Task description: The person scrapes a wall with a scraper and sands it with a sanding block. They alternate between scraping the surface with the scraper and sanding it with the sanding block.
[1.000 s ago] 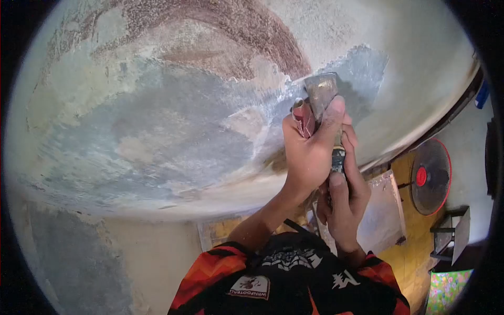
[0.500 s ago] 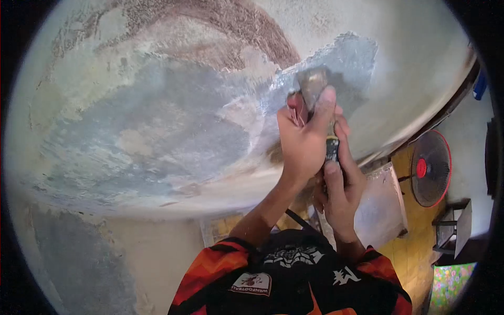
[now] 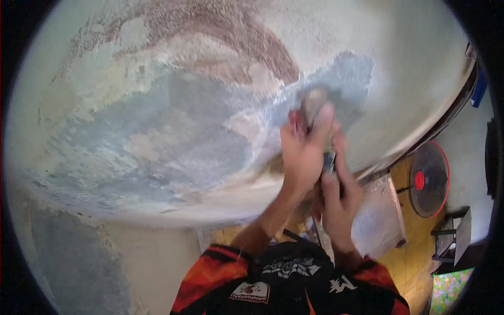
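Both my hands hold a scraper that looks like a putty knife. Its blurred metal blade meets the wall at a grey-blue patch. My left hand is closed around the upper part, thumb along the blade. Below it, my right hand wraps the dark handle. A reddish shape by my left fingers is too blurred to name. The wall surface is patchy, with pale paint, grey-blue areas and a rough brown arc above the blade.
On the right, a black fan with a red rim stands near a dark shelf and a flowered cloth. Below my right hand is a pale panel over a yellowish floor.
The view has shifted a little, so the wall patches sit lower. The scraper blade has moved slightly down and left against the patch, still in both hands.
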A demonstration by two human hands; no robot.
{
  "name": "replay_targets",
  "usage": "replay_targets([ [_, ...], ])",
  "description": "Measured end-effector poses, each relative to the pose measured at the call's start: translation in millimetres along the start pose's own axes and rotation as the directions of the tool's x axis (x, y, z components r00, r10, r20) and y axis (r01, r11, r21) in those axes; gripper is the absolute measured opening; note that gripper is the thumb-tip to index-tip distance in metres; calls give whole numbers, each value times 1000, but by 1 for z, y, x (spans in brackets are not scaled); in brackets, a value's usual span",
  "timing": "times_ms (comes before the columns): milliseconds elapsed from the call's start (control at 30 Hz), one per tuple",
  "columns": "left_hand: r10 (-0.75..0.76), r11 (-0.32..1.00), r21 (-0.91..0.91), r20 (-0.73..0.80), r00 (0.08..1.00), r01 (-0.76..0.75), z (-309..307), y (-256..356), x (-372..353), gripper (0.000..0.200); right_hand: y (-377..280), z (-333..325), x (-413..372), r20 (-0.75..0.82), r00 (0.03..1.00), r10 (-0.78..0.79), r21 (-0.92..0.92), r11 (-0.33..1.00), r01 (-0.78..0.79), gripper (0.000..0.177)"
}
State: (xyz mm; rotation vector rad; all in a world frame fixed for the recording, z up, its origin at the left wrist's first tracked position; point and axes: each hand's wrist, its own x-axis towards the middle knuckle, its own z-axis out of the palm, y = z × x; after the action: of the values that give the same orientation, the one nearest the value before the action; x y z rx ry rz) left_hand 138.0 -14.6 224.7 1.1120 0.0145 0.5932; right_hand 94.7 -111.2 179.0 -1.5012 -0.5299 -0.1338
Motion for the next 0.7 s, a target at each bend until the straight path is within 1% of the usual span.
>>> replay_targets([
  [67,-79,996,-43,-11,997,79,-6,-7,-10,19,5,2,-2,-21,994,-107,-10,994,107,55],
  [167,-26,999,-38,14,1000,26,9,18,-4,18,-19,-1,5,13,997,-82,-23,996,82,54],
  [200,3,992,125,30,1000,-7,10,32,4,16,-21,-2,3,20,996,-82,-37,996,83,54],
  [233,-36,996,79,-4,999,36,6,31,1,16,-16,0,2,31,993,-118,-61,991,119,54],
  [300,-54,998,-17,-25,998,54,-2,21,0,15,-5,7,18,40,965,-260,-99,960,262,54],
  [333,-13,1000,-24,-30,999,12,-6,11,-7,14,-2,8,11,32,982,-185,-34,982,186,54],
  [433,-123,989,-82,-35,992,119,-13,-4,-14,22,8,9,-5,6,1000,15,173,985,-16,55],
  [467,-135,989,-68,-54,989,131,-12,-3,-11,23,3,8,-8,35,995,90,159,983,-95,55],
  [500,-150,988,-52,-32,988,148,-11,2,-9,23,-5,6,-4,57,987,150,145,977,-156,56],
  [567,-164,986,-22,14,986,165,-9,9,-6,24,-7,3,-1,57,982,180,179,966,-188,56],
  [633,-169,985,-33,23,985,170,-11,1,-10,25,1,8,-7,-4,987,160,286,946,-152,57],
  [700,-114,992,-49,32,993,116,-6,0,-1,26,8,7,13,-25,999,-38,120,992,40,56],
])
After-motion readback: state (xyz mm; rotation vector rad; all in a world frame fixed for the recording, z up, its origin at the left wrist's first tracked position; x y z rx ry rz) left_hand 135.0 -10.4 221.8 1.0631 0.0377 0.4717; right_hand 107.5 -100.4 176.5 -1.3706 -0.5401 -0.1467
